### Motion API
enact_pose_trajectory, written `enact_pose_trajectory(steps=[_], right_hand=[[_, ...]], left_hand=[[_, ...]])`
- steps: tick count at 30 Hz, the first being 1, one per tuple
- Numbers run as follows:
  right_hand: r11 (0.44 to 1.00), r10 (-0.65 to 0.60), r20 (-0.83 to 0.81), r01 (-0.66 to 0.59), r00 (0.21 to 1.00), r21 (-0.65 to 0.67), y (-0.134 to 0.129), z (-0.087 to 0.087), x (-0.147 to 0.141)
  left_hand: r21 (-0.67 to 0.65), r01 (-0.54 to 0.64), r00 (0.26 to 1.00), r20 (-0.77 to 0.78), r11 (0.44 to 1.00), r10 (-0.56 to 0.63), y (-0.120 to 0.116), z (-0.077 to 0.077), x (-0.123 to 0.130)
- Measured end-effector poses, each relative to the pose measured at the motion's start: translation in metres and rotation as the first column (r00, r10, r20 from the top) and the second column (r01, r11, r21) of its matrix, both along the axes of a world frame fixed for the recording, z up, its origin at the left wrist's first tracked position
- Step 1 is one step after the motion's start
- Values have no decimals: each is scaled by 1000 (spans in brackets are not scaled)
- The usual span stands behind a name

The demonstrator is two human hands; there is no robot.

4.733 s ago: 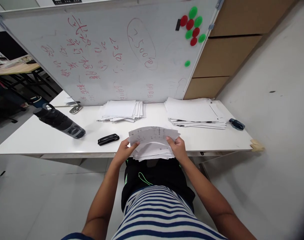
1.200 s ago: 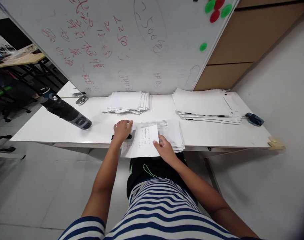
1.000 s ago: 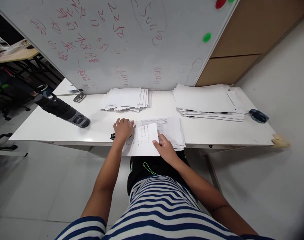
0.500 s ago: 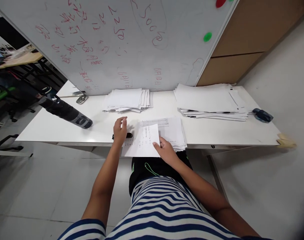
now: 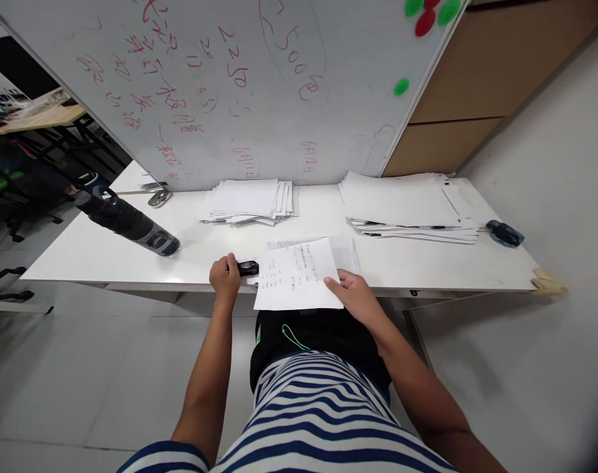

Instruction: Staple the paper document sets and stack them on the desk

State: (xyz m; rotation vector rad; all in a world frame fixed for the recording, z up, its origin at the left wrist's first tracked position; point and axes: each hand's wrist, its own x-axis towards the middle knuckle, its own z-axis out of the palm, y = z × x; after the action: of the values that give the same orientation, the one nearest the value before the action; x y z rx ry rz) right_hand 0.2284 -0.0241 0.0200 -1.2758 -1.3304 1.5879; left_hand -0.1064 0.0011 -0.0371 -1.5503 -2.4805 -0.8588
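My left hand (image 5: 225,276) is closed around one end of a black stapler (image 5: 248,268) at the front edge of the white table (image 5: 190,230). The stapler's free end points right, toward the paper. In my right hand (image 5: 355,294) is a printed sheet of paper (image 5: 299,276), pinched at its right edge with the thumb on top. It hangs partly over the table edge, and whether more than one sheet is held I cannot tell. Beneath it lies a stack of printed pages (image 5: 346,253), mostly covered.
Two paper piles, one left (image 5: 247,197) and one right (image 5: 402,203), lie at the back before a whiteboard (image 5: 259,118). A dark bottle (image 5: 131,223) and a computer mouse (image 5: 159,198) are at the left. A dark blue object (image 5: 505,233) sits far right, near cardboard boxes (image 5: 456,79).
My left hand has come down from above the stapler and taken hold of it. My right hand has moved the sheet to the right, over more of the stack.
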Motion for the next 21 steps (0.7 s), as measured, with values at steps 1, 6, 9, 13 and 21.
enact_pose_trajectory(steps=[1, 6, 9, 13, 21], right_hand=[[999, -26, 6, 26, 1000, 21, 0, 1, 7], [991, -123, 86, 117, 989, 67, 0, -9, 20], [990, -133, 54, 130, 990, 59, 1, -15, 17], [992, -123, -1, 123, 992, 31, 1, -19, 13], [993, -115, -52, 115, 992, 4, -1, -23, 13]], left_hand=[[-14, -14, 1000, -5, 1000, 14, 1, 0, 1], [-40, -35, 999, -20, 999, 34, 1, 0, 3], [-32, -37, 999, -19, 999, 36, 1, 0, 3], [-22, -37, 999, -22, 999, 37, 1, -1, 3], [-13, -34, 999, -41, 999, 33, 2, -4, 3]])
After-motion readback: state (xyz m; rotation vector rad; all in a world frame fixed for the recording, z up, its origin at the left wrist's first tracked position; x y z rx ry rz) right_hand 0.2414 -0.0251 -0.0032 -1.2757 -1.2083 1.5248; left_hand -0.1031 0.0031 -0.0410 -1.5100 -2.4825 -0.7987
